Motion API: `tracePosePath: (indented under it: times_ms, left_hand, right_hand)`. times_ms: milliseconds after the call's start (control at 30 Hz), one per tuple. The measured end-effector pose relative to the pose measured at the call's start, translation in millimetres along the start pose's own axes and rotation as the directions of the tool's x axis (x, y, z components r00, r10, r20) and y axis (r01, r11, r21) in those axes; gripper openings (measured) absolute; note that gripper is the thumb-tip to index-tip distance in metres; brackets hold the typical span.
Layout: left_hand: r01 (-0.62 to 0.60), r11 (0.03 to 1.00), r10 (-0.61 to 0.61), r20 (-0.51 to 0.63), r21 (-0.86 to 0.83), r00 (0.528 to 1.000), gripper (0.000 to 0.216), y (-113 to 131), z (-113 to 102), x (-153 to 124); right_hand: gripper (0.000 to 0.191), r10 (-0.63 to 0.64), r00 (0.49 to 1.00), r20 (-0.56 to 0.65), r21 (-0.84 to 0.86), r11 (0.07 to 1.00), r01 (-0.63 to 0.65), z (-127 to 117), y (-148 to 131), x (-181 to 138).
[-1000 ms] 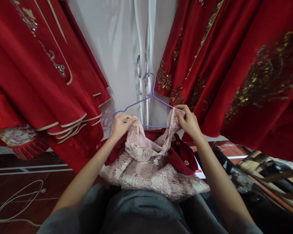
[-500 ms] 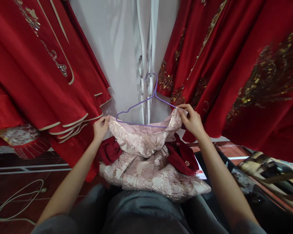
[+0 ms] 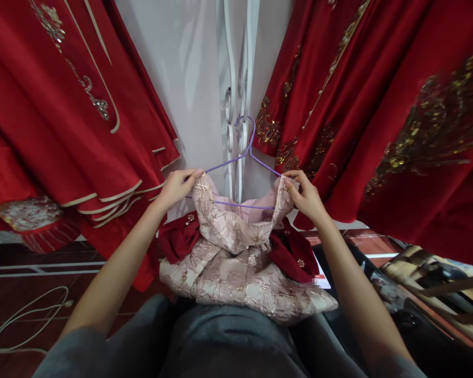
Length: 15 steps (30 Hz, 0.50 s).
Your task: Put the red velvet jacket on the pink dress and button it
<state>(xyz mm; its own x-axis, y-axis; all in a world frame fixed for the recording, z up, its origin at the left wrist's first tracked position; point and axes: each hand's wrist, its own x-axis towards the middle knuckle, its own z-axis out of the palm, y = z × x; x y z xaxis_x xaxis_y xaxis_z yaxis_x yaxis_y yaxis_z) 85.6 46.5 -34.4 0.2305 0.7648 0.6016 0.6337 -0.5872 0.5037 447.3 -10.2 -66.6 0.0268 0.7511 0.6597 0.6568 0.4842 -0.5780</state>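
Observation:
A pale pink brocade dress (image 3: pixel 236 275) with dark red sleeves (image 3: pixel 179 241) lies gathered across my lap. My left hand (image 3: pixel 178 186) pinches the left shoulder of its neckline, close to the hanger's left arm. On the other side, my right hand (image 3: pixel 305 195) pinches the right shoulder, with the hanger's right end at the fingertips. The purple hanger (image 3: pixel 250 148) sits in the neck opening, hook up. Its lower bar crosses in front of the pink lining, and its left tip shows just below my left hand.
Red garments with gold trim hang on the left (image 3: pixel 114 147) and right (image 3: pixel 331 131). Ahead stands a white panel with a curved frame (image 3: pixel 228 63). A pale cable (image 3: pixel 31 315) lies coiled on the tiled floor. A white tag (image 3: pixel 322 270) shows by the right sleeve.
My left hand has moved right and up, carrying the left shoulder of the neckline over the hanger's left arm. The neckline is narrower now. My right hand has barely moved.

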Motion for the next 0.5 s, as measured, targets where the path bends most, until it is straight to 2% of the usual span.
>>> tracePosePath:
  times_ms: [100, 167, 233, 300, 367, 400, 433, 500]
  left_hand:
    - [0.11, 0.993, -0.112, -0.054, -0.044, 0.992, 0.051, -24.2, -11.2, -8.6]
    - [0.224, 0.972, -0.225, -0.017, -0.068, 0.974, 0.05, -44.5, -15.9, -19.0]
    - [0.275, 0.96, -0.257, 0.203, -0.061, 0.945, 0.045, -60.1, -16.0, -32.5]
    - [0.277, 0.959, -0.221, 0.444, -0.063, 0.868, 0.04, -68.0, -10.4, -46.7]
    - [0.265, 0.961, -0.179, 0.558, -0.077, 0.81, 0.037, -70.1, 0.5, -57.9]
    - [0.262, 0.961, -0.17, 0.554, -0.091, 0.815, 0.035, -70.4, 7.0, -61.0]
    - [0.262, 0.958, -0.168, 0.515, -0.114, 0.84, 0.035, -71.0, 13.5, -61.9]
    - [0.291, 0.937, -0.203, 0.375, -0.196, 0.905, 0.037, -73.9, 23.6, -56.3]
  right_hand:
    - [0.029, 0.009, 1.0, 0.007, 0.009, 1.0, -0.009, 0.4, 0.2, 0.2]
    - [0.028, 0.01, 1.0, 0.007, 0.015, 1.0, -0.01, 1.4, 0.3, 0.7]
    - [0.028, 0.01, 1.0, 0.007, 0.03, 0.999, -0.01, 2.8, 0.2, 1.0]
    - [0.027, 0.011, 1.0, 0.007, 0.049, 0.999, -0.012, 4.0, 0.1, 0.7]
    - [0.028, 0.014, 1.0, 0.009, 0.06, 0.998, -0.015, 4.7, 0.2, 0.2]
    - [0.029, 0.016, 1.0, 0.011, 0.061, 0.998, -0.016, 4.8, 0.4, 0.1]
    - [0.029, 0.017, 1.0, 0.01, 0.06, 0.998, -0.018, 4.6, 0.8, 0.1]
    - [0.029, 0.017, 1.0, 0.011, 0.053, 0.998, -0.017, 3.6, 1.8, 0.7]
